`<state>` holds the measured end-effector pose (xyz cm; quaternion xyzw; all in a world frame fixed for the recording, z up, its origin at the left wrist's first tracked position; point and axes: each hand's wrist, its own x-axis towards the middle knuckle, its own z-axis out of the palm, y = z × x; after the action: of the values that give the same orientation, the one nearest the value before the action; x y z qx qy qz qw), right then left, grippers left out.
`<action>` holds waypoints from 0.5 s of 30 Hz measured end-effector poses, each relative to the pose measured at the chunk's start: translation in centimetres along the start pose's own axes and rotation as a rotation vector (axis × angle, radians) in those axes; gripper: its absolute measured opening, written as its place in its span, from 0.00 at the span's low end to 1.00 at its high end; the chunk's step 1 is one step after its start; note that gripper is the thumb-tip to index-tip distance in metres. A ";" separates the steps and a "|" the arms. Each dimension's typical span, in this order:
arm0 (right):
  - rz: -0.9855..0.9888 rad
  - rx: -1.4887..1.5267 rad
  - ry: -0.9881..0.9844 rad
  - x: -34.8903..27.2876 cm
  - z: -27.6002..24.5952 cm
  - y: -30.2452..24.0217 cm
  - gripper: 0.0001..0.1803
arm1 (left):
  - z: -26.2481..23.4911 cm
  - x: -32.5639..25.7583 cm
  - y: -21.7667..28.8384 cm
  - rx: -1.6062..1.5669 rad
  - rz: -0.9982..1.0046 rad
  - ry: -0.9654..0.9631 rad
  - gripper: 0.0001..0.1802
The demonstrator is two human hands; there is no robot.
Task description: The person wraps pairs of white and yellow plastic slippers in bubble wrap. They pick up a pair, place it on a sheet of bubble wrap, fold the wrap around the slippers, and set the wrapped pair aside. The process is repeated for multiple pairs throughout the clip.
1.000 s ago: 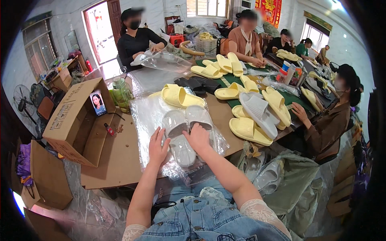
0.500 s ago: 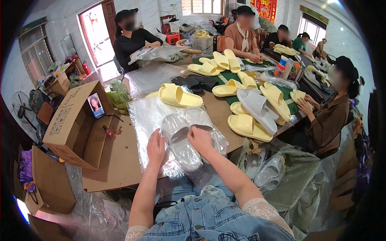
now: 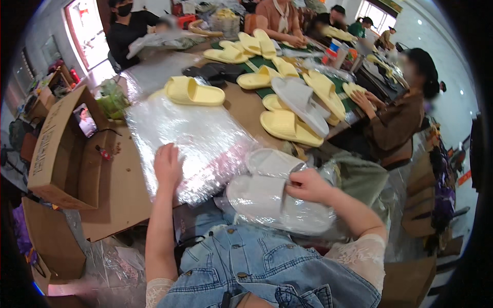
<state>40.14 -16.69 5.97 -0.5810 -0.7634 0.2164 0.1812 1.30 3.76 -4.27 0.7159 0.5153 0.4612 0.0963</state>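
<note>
A pair of light grey slippers (image 3: 257,195) in a clear plastic bag hangs off the front right of the table. Closed around the edge of a slipper strap through the film, my right hand (image 3: 311,186) holds the pair tilted sideways. My left hand (image 3: 168,165) lies on a stack of flat clear plastic bags (image 3: 179,126), its fingers stretched out and holding nothing. At the far edge of that stack sits a yellow ribbed slipper (image 3: 192,92).
Yellow slippers (image 3: 287,126) and a grey slipper (image 3: 298,100) are piled right of the bags; black slippers (image 3: 215,73) lie behind. An open cardboard box (image 3: 67,154) with a phone (image 3: 85,120) stands left. Co-workers sit around the table. Wrapped slippers and plastic sheeting lie lower right.
My right hand has carried the bagged grey slippers right and toward me, off the stack of bags. My left hand has come away from them onto the stack. The view has shifted.
</note>
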 end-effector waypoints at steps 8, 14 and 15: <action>0.374 -0.266 -0.175 -10.2 -8.8 5.5 0.16 | -0.1 -0.1 -0.5 0.063 0.022 -0.028 0.13; 0.714 -0.653 -0.063 -11.4 -6.7 17.9 0.16 | 0.2 0.2 -0.3 0.045 0.025 -0.038 0.12; 0.739 -0.640 -0.073 -11.0 -5.3 19.5 0.16 | 0.3 0.3 -0.5 0.041 0.030 -0.050 0.12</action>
<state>61.56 -22.13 -0.42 -0.8317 -0.5401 0.0408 -0.1221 1.25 4.34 -4.55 0.7365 0.5115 0.4339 0.0875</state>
